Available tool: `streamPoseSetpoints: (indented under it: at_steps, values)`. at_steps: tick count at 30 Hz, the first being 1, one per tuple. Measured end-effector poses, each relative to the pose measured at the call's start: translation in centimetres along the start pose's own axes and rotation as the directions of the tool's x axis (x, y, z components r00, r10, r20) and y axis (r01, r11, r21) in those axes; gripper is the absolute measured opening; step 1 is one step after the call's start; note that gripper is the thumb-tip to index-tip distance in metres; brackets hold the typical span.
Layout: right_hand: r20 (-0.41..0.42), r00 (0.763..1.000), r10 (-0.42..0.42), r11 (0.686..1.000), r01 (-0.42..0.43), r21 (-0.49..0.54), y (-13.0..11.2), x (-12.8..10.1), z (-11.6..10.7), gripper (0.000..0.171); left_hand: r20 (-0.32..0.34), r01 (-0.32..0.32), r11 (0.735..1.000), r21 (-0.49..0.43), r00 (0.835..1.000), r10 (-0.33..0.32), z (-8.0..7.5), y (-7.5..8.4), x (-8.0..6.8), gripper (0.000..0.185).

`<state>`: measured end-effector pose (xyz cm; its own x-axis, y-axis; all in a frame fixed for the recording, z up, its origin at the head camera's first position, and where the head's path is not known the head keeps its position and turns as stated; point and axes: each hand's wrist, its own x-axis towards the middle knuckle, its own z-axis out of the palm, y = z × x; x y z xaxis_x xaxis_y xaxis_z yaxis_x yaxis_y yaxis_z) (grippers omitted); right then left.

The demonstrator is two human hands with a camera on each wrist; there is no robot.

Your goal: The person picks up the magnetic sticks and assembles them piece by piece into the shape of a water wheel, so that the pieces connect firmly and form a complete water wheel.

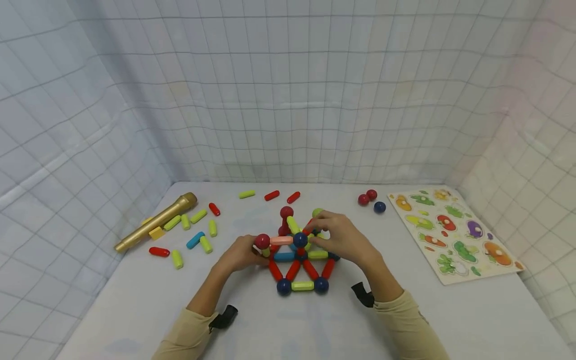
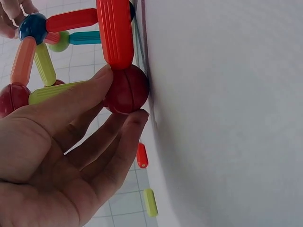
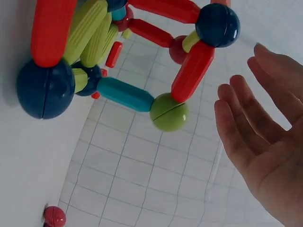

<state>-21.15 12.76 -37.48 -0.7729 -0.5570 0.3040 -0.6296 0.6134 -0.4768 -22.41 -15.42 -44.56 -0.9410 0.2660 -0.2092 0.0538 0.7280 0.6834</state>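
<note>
1. White gridded cloth walls close in your white table [image 1: 135, 300], where a frame of rods and balls [image 1: 299, 252] stands in front of you.
2. Your left hand [image 1: 240, 255] pinches a dark red ball [image 2: 127, 89] at the frame's left corner between thumb and fingers; a red rod [image 2: 115, 33] sits on that ball.
3. Your right hand [image 1: 339, 235] lies at the frame's upper right. The wrist view shows its fingers [image 3: 246, 118] straight and relaxed, holding nothing, close to a green ball [image 3: 169, 111].
4. Risk, as I judge it: pull on the pinched ball and the joints could part, folding the upper rods. A knock from your right hand near the top could do the same.
5. Loose rods [image 1: 198, 235] and a gold tube [image 1: 155, 222] lie to the left, spare balls [image 1: 371, 198] and a picture puzzle board [image 1: 454, 235] to the right.
6. No brand, label or writing can be read anywhere.
</note>
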Motion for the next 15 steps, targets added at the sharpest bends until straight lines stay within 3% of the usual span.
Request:
streamPoseSetpoints:
  at_steps: [3,5,8,11,13,15]
  values:
    - [0.05,0.998,0.042,0.999,-0.04,-0.03,0.1,-0.2,-0.3,0.021,0.005,-0.006,1.0,0.003,1.0,0.006,-0.2,0.0,-0.2,0.038]
    - [0.095,0.985,0.143,0.989,-0.139,-0.048,0.8,-0.3,-0.9,0.021,0.013,-0.002,1.0,0.008,1.0,0.002,-0.3,0.0,-0.2,0.039]
    - [0.213,0.92,0.329,0.944,-0.321,-0.072,2.7,-0.5,-1.4,0.019,0.015,0.01,1.0,0.016,1.0,-0.011,-0.4,0.0,-0.2,0.04]
    - [0.339,0.838,0.428,0.901,-0.426,-0.085,4.8,-0.5,-0.8,0.021,0.006,0.018,1.0,0.019,1.0,-0.018,-0.5,0.0,-0.1,0.04]
    - [0.39,0.813,0.433,0.895,-0.437,-0.082,6.0,-0.3,0.1,0.02,0.003,0.019,1.0,0.013,1.0,-0.02,-0.5,-0.1,-0.1,0.041]
    - [0.419,0.811,0.409,0.903,-0.424,-0.061,6.8,-0.3,0.8,0.018,0.013,0.011,1.0,0.002,1.0,-0.011,-0.4,-0.3,0.0,0.042]
